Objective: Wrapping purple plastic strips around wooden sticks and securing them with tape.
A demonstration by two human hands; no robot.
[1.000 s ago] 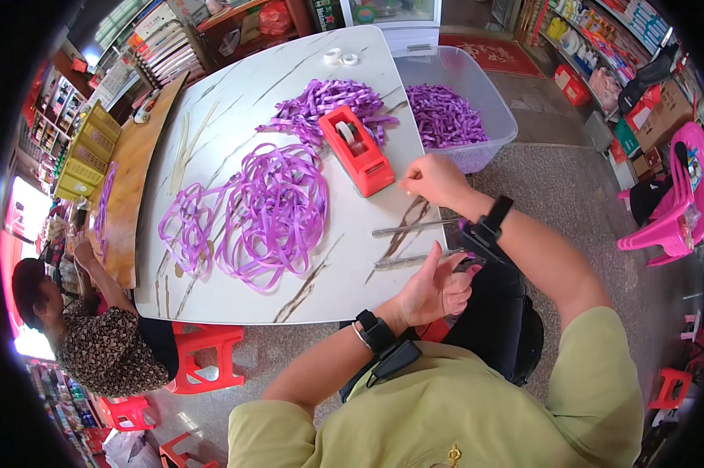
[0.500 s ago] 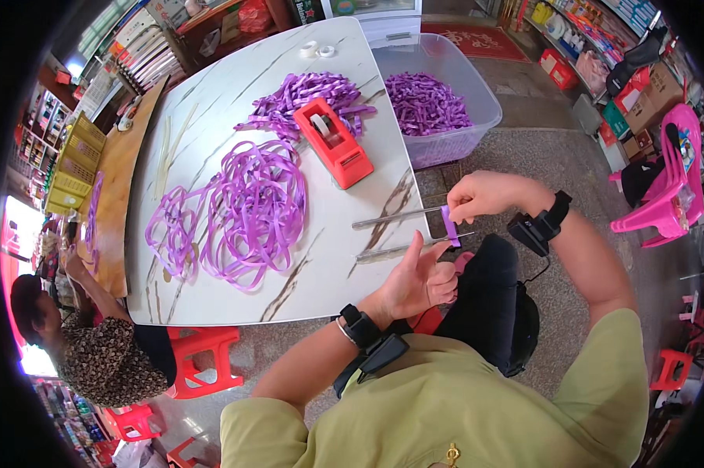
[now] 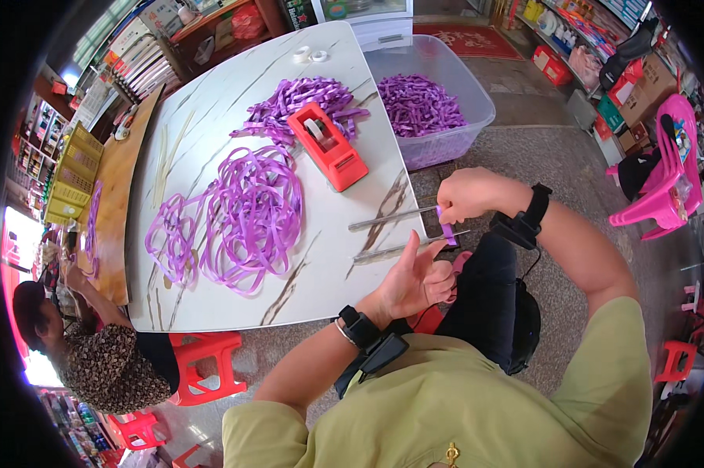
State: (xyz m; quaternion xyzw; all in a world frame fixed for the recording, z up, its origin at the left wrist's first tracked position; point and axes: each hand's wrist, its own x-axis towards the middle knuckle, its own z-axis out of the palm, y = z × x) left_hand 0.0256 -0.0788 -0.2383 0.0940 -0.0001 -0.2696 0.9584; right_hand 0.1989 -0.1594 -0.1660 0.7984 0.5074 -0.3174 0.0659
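Two thin metal rods (image 3: 391, 218) stick out past the table's right edge, with a short purple ribbon (image 3: 447, 226) stretched across their ends. My right hand (image 3: 473, 193) pinches the ribbon at the far rod, fingers closed. Beside the near rod is my left hand (image 3: 418, 282), thumb raised, index finger reaching to the ribbon's near end and the other fingers loosely curled; I see nothing held in it. On the marble-patterned table (image 3: 328, 288) lie a loose tangle of purple ribbon (image 3: 250, 218) and a heap of short folded purple strips (image 3: 289, 105). A red tape dispenser (image 3: 328, 148) stands beside them.
A clear plastic bin (image 3: 477, 117) full of purple strips stands beyond the table's right side. Tape rolls (image 3: 309, 54) lie at the far end. Another person (image 3: 102, 343) sits at the left by a red stool (image 3: 207, 366). A pink chair (image 3: 668, 179) stands at right.
The view has shifted slightly. My right hand stays at the ribbon and has barely moved; my left hand keeps almost the same pose.
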